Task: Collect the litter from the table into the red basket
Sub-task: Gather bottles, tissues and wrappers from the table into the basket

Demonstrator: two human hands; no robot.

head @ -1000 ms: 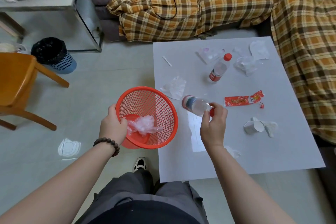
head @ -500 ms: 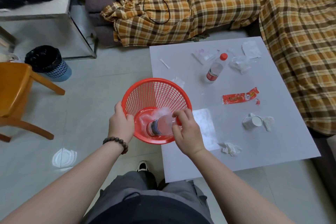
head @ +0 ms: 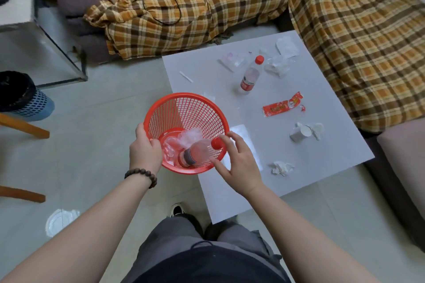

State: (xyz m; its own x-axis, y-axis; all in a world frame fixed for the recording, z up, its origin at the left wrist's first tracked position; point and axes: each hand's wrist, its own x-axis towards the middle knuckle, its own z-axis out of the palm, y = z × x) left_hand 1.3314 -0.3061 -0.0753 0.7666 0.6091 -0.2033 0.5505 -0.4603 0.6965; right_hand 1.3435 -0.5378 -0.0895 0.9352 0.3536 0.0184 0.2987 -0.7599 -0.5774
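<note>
Litter is seen scattered over a white table in the single head-camera view, while a red basket is held at the table's near-left edge by the left hand, which is clenched on the rim. Inside the basket, a red-capped plastic bottle is shown lying on its side over crumpled clear plastic, its cap pointing towards the right hand. That hand is pictured just beside the rim with fingers spread and nothing in its grasp, the fingertips close to the cap; whether they touch it cannot be told. Still to be collected on the table are a crumpled tissue, a paper cup on its side, a red snack wrapper, an upright water bottle, clear wrappers at the far end and a small white stick. The tissue is judged the likeliest next target: it lies just to the right of the freed right hand, near the table's front edge, and is plainly nearer to that hand than to the left, which is occupied with the basket.
</note>
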